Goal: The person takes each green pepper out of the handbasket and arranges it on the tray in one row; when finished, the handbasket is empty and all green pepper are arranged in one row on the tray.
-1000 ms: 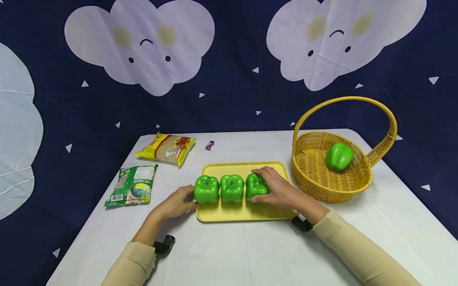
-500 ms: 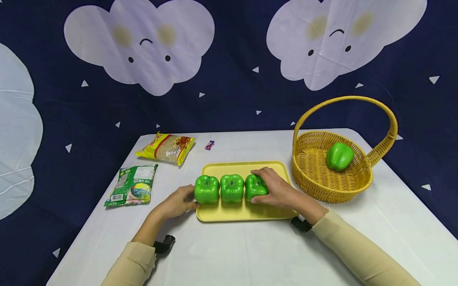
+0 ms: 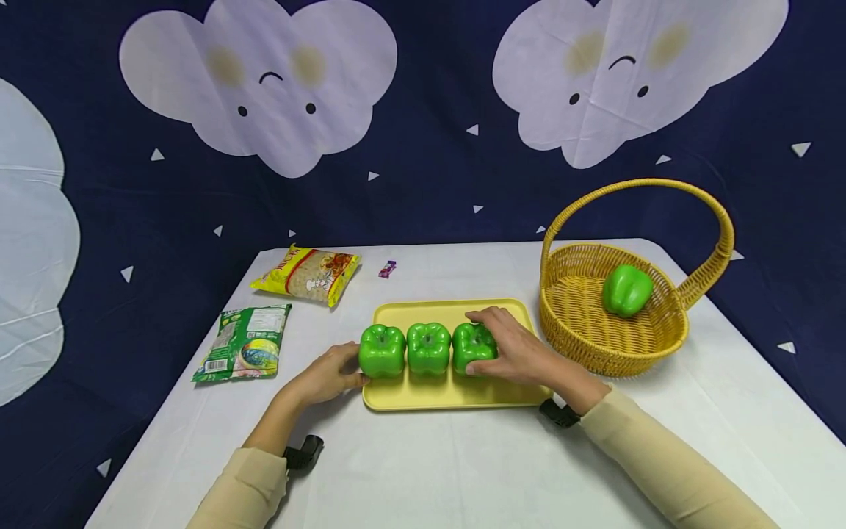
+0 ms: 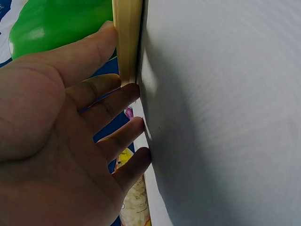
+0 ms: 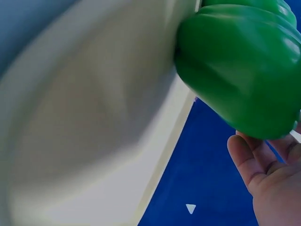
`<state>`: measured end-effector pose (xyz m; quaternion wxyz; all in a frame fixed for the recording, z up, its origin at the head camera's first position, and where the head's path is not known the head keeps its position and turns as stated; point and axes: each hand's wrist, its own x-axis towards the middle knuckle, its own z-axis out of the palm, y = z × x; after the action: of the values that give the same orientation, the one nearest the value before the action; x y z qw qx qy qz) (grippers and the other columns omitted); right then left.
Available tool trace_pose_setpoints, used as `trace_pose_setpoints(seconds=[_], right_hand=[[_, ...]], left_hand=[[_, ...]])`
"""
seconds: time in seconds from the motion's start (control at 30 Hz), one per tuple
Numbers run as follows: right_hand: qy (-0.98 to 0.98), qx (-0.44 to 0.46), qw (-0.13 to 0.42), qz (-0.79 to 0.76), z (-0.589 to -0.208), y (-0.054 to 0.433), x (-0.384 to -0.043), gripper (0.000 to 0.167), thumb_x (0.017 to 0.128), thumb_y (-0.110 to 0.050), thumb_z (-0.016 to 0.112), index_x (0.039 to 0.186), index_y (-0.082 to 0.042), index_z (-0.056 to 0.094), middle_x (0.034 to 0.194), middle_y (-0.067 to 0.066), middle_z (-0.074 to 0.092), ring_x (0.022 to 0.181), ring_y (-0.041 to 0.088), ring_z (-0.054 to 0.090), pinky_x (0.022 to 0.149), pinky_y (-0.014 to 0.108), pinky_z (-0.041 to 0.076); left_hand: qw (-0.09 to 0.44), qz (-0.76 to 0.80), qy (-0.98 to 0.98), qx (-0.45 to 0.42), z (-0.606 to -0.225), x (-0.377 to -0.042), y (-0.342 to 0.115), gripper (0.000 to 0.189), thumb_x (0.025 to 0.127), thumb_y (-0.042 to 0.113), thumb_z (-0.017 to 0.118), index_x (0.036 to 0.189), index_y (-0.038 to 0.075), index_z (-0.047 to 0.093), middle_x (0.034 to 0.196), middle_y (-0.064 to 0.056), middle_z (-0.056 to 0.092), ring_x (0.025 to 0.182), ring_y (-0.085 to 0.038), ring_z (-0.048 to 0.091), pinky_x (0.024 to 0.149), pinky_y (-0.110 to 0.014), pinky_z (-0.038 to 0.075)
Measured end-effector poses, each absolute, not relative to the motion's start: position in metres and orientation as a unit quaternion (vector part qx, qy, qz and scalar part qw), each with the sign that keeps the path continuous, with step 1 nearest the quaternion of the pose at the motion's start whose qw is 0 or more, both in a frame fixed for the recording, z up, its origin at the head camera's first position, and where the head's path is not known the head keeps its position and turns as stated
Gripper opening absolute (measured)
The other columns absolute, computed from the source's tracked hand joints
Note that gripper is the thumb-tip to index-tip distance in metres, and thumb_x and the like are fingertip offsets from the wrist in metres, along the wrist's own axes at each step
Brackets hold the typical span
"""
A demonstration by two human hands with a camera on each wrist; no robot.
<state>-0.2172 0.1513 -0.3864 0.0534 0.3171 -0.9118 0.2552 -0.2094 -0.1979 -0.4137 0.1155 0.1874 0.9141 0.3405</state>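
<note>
Three green bell peppers stand in a row on a yellow tray (image 3: 456, 397). In the head view my right hand (image 3: 515, 353) holds the right pepper (image 3: 472, 344), with its thumb on the near side and fingers on the far side. The right wrist view shows this pepper (image 5: 240, 70) large, partly hiding the fingertips. At the tray's left end is my left hand (image 3: 327, 376), beside the left pepper (image 3: 382, 353). Its fingers are spread and fairly straight in the left wrist view, thumb tip (image 4: 109, 35) against the tray rim (image 4: 127, 42). Between these two peppers stands the middle one (image 3: 428, 351).
A wicker basket (image 3: 575, 338) with a tall handle stands right of the tray, holding another green pepper (image 3: 626, 290). Behind left lie a yellow food packet (image 3: 311, 275), a green packet (image 3: 247, 342) and a small purple wrapper (image 3: 387, 269). A patterned dark-blue cloth hangs behind the table.
The right hand and its pepper shift very slightly left, then back right. My left hand, the tray and the other peppers stay in place.
</note>
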Motion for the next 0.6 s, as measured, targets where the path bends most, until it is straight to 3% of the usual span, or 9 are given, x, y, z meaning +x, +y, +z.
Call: trace_pose_setpoints(seconds=[0.27, 0.6], right_hand=[[-0.897, 0.34, 0.083, 0.269, -0.37, 0.16, -0.22, 0.08, 0.075, -0.043, 0.076, 0.137, -0.007, 0.041, 0.125, 0.011, 0.052, 0.115, 0.025, 0.048, 0.098, 0.044, 0.045], [-0.888, 0.34, 0.132, 0.282, -0.351, 0.178, -0.222, 0.077, 0.076, -0.033, 0.078, 0.137, -0.004, 0.041, 0.127, 0.014, 0.051, 0.115, 0.028, 0.047, 0.095, 0.048, 0.044]], left_hand=[[0.121, 0.332, 0.921, 0.166, -0.412, -0.208, -0.198, 0.056, 0.084, 0.021, 0.068, 0.136, 0.007, 0.05, 0.145, -0.019, 0.043, 0.14, -0.044, 0.028, 0.116, -0.06, 0.018], [0.121, 0.339, 0.917, 0.174, -0.413, -0.209, -0.198, 0.053, 0.084, 0.02, 0.069, 0.133, 0.007, 0.053, 0.144, -0.018, 0.045, 0.14, -0.044, 0.028, 0.116, -0.06, 0.018]])
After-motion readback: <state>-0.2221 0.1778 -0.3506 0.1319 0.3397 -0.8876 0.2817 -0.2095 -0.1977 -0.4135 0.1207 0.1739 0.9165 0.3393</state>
